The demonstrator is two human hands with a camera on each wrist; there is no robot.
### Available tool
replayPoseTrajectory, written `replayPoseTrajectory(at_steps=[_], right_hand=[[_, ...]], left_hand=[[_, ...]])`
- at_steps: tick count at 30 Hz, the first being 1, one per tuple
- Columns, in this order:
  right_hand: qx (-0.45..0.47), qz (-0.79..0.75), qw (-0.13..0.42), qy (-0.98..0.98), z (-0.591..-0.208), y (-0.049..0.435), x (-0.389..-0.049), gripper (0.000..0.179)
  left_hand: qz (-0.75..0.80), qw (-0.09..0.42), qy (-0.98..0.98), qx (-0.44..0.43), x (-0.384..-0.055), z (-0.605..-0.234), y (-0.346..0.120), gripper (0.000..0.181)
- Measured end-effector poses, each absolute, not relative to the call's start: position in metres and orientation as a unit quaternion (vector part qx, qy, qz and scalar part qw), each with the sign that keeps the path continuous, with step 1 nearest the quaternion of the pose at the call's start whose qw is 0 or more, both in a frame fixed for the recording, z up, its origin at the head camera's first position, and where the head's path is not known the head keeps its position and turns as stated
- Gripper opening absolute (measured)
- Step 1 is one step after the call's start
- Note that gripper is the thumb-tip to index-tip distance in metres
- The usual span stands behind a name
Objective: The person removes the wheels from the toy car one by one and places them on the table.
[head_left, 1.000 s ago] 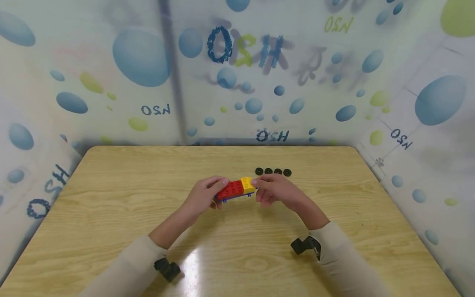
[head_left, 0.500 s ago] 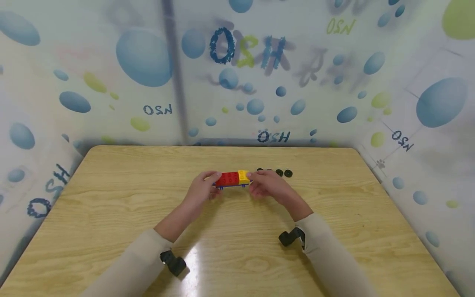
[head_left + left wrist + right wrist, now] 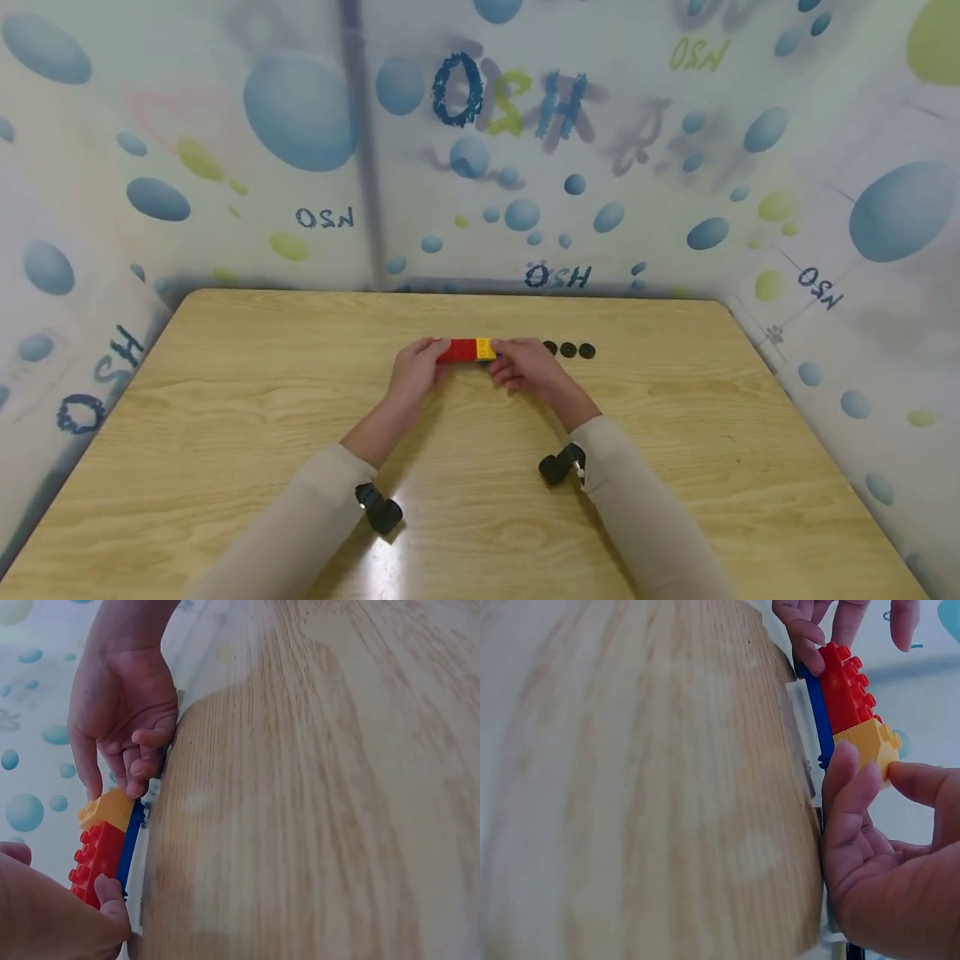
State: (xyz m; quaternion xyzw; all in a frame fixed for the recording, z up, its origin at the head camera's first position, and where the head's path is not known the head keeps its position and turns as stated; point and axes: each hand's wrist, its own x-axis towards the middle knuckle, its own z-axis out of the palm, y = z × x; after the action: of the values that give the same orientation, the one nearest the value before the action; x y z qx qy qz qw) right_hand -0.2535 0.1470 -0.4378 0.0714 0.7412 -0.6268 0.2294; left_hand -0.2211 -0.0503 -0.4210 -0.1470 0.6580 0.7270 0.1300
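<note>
A toy car body of building blocks is held level between both hands near the far part of the table. It has a red studded brick (image 3: 461, 350) and a yellow sloped brick (image 3: 483, 348) on top of a blue base (image 3: 131, 844) with small pegs underneath. My left hand (image 3: 411, 371) grips the red end, its thumb along the brick's side in the left wrist view. At the yellow end, my right hand (image 3: 528, 367) pinches the block between thumb and fingertips. Small black wheels (image 3: 568, 350) lie in a row just right of this hand, which partly covers the row.
The wooden table (image 3: 465, 500) meets a patterned backdrop (image 3: 300, 108) at its far edge and along both sides. Each sleeve carries a black wrist camera, the left one (image 3: 382, 512) and the right one (image 3: 557, 467), low over the tabletop.
Both hands have carried the block car body away from me, and its slant has levelled out. My right hand now hides more of the wheel row. Both grips stay on.
</note>
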Motion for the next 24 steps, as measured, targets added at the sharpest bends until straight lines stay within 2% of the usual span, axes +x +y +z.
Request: replayPoseTrajectory(at_steps=[11,24], right_hand=[[0.102,-0.628,0.228,0.737,-0.436,0.137,-0.26,0.05],[0.107,-0.63,0.213,0.739,-0.437,0.136,-0.261,0.047]], left_hand=[[0.718,0.11,0.667,-0.167,-0.225,-0.423,-0.049,0.061],[0.696,0.141,0.688,-0.15,-0.225,-0.419,-0.053,0.062]])
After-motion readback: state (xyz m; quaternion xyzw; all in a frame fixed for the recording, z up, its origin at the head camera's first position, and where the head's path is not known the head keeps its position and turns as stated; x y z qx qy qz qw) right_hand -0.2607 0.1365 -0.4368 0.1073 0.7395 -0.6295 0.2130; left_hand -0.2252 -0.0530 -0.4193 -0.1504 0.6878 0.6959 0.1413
